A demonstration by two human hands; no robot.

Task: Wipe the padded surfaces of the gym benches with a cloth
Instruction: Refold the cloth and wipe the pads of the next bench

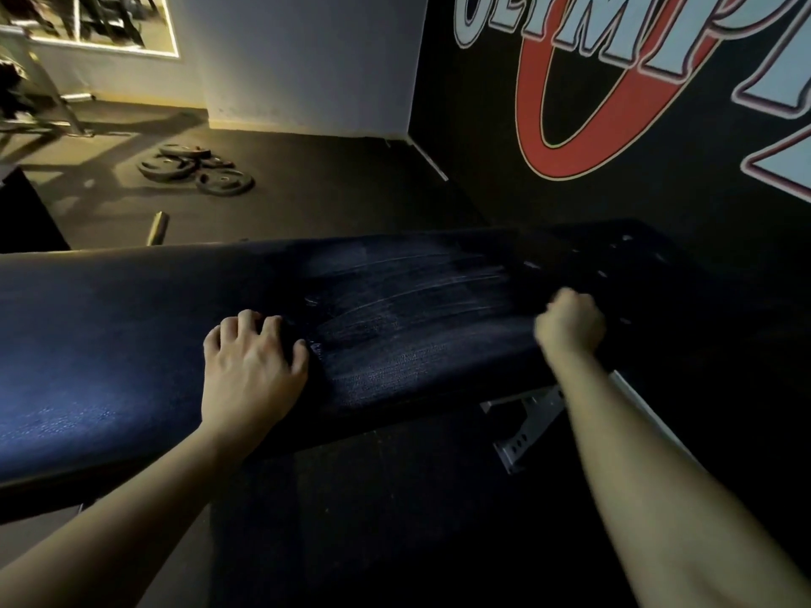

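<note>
A long dark blue padded bench [131, 344] runs across the view from left to right. Pale wipe streaks [417, 309] cover its right half. My left hand [252, 370] rests on the pad near the middle, fingers bent, fingertips touching the surface. At the bench's right end my right hand [570, 324] is a blurred fist that grips a dark cloth [627, 283] with pale specks. In this dim light the cloth's edges are hard to tell from the pad.
The bench's grey metal frame [522, 436] shows below its right end. A black wall with a red and white logo [583, 94] stands close behind. Several weight plates [193, 168] lie on the dark floor at the back left, near another machine [39, 103].
</note>
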